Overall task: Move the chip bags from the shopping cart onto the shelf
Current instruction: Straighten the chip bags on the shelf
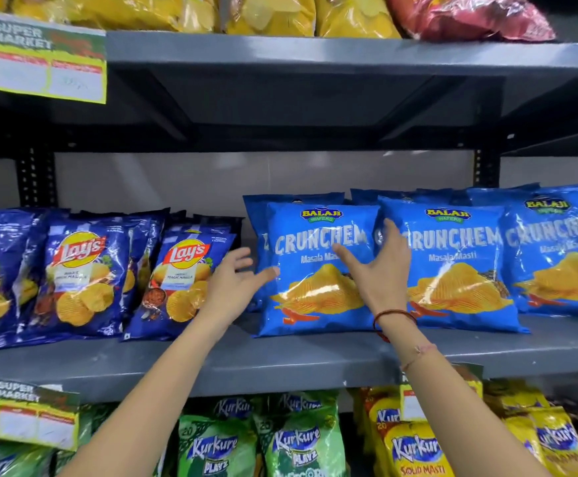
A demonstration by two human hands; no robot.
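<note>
Both hands are up at the middle shelf (315, 363), either side of the front Crunchem bag (315, 270), which stands upright near the shelf's front edge, a little right of its middle. The left hand (236, 280) has its fingers spread, the thumb tip at the bag's left edge; the right hand (377, 270) is also splayed, palm over the bag's right side and fingers reaching the seam where the next Crunchem bag (452, 266) begins. Neither hand pinches anything, so I'd say the bag is being settled into its row, not carried. The risk as I see it: the bag is puffy and slick, standing close to the lip, so a nudge while the hands pull away could tip it forward off the shelf, or push it sideways into the Lay's bags (84, 273) leaning at the left end. More blue bags stand behind it and another at the right end (556, 249), so a hard shove could topple the row. The top shelf (349, 51) carries yellow bags and a red one; the bottom one holds green (294, 445) and yellow Kurkure bags (414, 449). The cart isn't visible from here.
</note>
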